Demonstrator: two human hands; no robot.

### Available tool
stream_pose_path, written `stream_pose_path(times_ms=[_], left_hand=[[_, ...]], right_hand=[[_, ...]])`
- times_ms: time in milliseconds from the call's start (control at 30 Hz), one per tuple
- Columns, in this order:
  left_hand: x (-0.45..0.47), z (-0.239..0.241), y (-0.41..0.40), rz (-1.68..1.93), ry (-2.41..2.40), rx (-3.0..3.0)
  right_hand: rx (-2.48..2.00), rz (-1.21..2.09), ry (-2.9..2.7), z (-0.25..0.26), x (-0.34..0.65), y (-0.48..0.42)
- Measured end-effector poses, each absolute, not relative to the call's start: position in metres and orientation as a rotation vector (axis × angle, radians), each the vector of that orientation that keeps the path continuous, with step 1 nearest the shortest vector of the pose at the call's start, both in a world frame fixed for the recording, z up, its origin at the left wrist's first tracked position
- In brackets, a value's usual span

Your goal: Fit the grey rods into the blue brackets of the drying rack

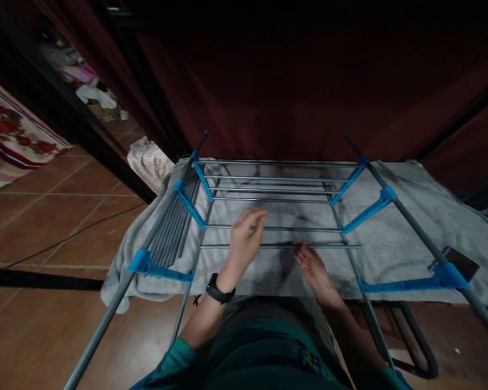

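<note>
A frame of grey metal tubes with blue plastic brackets stands around me, like a clothes drying rack. Several thin rods cross between its sides. At the nearest crosswise grey rod, my right hand has its fingers closed around the middle, palm turned partly up. My left hand, with a black watch on the wrist, is raised in front of the crosswise rods. Its fingers are curled in towards the thumb; whatever lies between the tips, if anything, cannot be made out.
A bundle of loose grey rods lies at the left on the grey blanket. A dark phone-like object is by the right bracket. Dark red curtains hang behind. Tiled floor and a cable show on the left.
</note>
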State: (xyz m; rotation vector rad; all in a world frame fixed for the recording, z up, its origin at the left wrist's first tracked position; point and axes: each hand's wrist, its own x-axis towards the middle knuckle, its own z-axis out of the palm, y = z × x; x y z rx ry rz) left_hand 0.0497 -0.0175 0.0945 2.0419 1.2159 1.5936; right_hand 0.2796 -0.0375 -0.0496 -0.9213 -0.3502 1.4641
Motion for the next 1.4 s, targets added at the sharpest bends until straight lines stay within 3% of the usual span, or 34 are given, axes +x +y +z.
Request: stream_pose_path(times_ms=[233, 433, 1400], left_hand=[[0.051, 0.017, -0.042, 0.769, 1.464, 2.346], [0.027, -0.003, -0.040, 0.568, 1.688, 2.334], [-0.060, -0.018, -0.012, 0.926, 1.869, 2.272]], right_hand=[[-0.954, 1.480, -0.428, -0.019, 0.279, -0.032], [-0.962, 1.463, -0.476, -0.004, 0.279, -0.025], [-0.887, 1.148, -0.419, 0.025, 0.328, 0.012]])
